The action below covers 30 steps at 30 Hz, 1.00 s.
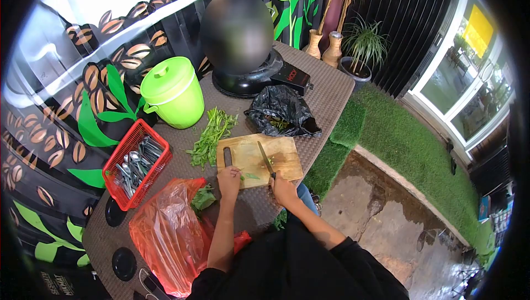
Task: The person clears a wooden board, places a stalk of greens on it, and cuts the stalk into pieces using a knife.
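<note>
Right hand: here is the right hand, fingers wrapped round the handle of a long, slim knife with a dark blade, which slants across the board. Stiff and light, I'd judge; the handle is the place to hold it, well clear of the edge.
Left hand: over on the other side, the left hand has its fingers curled in, pinching a small green leaf piece at the board's near edge. Limp, thin, easily bruised, so a light pinch at the stem end suits it.
Board: a rectangular pale-brown wooden cutting board, flat and rigid, with visible grain and a dark slot near its left end. The slot or the rims look best for gripping. Loose green scraps lie on it.
Greens: just beyond the board's left side, a loose heap of long-stemmed leafy greens, soft and springy; gather it by the stems.
Bags: crinkled, thin black plastic beyond the board, a black bag gaping open; glossy, slippery red plastic, a red bag, beside the left forearm.
Tabletop: brown, woven-textured tabletop, bearing a smooth lime-green lidded bucket and a latticed red basket of shiny cutlery.
</note>
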### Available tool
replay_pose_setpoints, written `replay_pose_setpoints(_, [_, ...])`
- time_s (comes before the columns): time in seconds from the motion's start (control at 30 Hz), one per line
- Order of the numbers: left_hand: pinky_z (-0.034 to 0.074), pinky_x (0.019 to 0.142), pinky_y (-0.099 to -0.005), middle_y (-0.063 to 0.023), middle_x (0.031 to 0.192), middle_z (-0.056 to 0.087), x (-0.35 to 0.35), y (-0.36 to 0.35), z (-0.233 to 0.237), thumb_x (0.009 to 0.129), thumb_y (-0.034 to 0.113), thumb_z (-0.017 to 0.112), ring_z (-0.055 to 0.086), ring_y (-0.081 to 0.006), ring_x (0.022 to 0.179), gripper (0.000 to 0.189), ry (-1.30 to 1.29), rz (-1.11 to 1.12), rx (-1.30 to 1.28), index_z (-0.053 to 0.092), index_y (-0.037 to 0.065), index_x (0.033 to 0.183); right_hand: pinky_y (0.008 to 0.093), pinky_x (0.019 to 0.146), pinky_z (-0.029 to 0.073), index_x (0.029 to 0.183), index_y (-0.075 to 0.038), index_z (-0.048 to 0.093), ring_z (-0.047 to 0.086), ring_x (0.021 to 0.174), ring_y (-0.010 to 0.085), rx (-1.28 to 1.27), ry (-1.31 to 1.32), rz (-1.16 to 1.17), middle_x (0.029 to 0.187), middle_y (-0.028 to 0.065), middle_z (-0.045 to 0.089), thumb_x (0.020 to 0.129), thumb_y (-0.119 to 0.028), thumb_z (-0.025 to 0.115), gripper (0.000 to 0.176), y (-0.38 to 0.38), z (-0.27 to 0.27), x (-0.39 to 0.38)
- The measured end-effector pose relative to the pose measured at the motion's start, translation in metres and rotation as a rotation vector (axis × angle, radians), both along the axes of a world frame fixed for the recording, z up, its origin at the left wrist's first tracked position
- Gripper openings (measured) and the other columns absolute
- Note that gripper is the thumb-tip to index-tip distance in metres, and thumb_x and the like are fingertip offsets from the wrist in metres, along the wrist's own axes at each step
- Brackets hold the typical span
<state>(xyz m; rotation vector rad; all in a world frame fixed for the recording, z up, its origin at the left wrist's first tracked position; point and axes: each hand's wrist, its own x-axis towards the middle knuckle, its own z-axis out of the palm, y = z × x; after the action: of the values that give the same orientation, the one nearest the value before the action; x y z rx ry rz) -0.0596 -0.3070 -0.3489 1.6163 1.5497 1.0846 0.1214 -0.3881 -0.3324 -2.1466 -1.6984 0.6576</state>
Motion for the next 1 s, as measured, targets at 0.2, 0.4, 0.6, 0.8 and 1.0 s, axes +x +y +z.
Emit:
replay_pose_setpoints(0.2, [0.052,0.066,-0.0364,-0.0194,0.077,0.066,0.028,-0.013,0.017,0.070,0.006,0.076,0.066,-0.0304,0.073,0.019,0.379,0.101,-0.022,0.066,-0.004,0.083,0.0527,0.068,0.050,0.102,0.002,0.040,0.062,0.076,0.0458,0.050,0.031,-0.001,0.078,0.0294,0.062,0.094,-0.031,0.043,0.033,0.000,0.000,0.000])
replay_pose_setpoints(0.4, [0.053,0.070,-0.0348,-0.0211,0.084,0.066,0.040,-0.003,-0.001,0.072,-0.004,0.067,0.066,-0.0306,0.081,0.019,0.176,-0.024,0.063,0.067,-0.005,0.091,0.0531,0.067,0.049,0.101,0.002,0.040,0.062,0.074,0.0462,0.028,0.031,-0.013,0.077,0.0294,0.062,0.094,-0.030,0.043,0.033,0.000,0.002,0.002])
replay_pose_setpoints(0.6, [0.052,0.071,-0.0336,-0.0199,0.087,0.066,0.044,0.009,0.003,0.071,-0.011,0.057,0.066,-0.0275,0.080,0.025,0.055,-0.309,0.055,0.066,-0.003,0.093,0.0535,0.064,0.049,0.100,0.002,0.040,0.061,0.071,0.0462,0.080,0.043,-0.015,0.073,0.0286,0.061,0.094,-0.030,0.043,0.032,-0.001,0.005,0.005])
replay_pose_setpoints(0.8, [0.050,0.072,-0.0356,-0.0173,0.083,0.064,0.033,0.020,0.022,0.072,-0.007,0.058,0.064,-0.0307,0.080,0.021,0.115,-0.380,0.131,0.064,-0.003,0.092,0.0538,0.063,0.049,0.100,0.002,0.041,0.061,0.070,0.0466,0.065,0.073,-0.021,0.072,0.0284,0.061,0.094,-0.030,0.044,0.033,0.000,0.007,0.006])
replay_pose_setpoints(1.0, [0.049,0.075,-0.0382,-0.0167,0.084,0.063,0.035,0.017,0.008,0.071,-0.004,0.061,0.061,-0.0325,0.080,0.012,0.226,-0.330,0.207,0.066,-0.001,0.082,0.0532,0.068,0.048,0.102,0.002,0.042,0.062,0.074,0.0455,0.042,0.057,0.024,0.077,0.0280,0.062,0.094,-0.030,0.044,0.033,0.006,0.012,0.016])
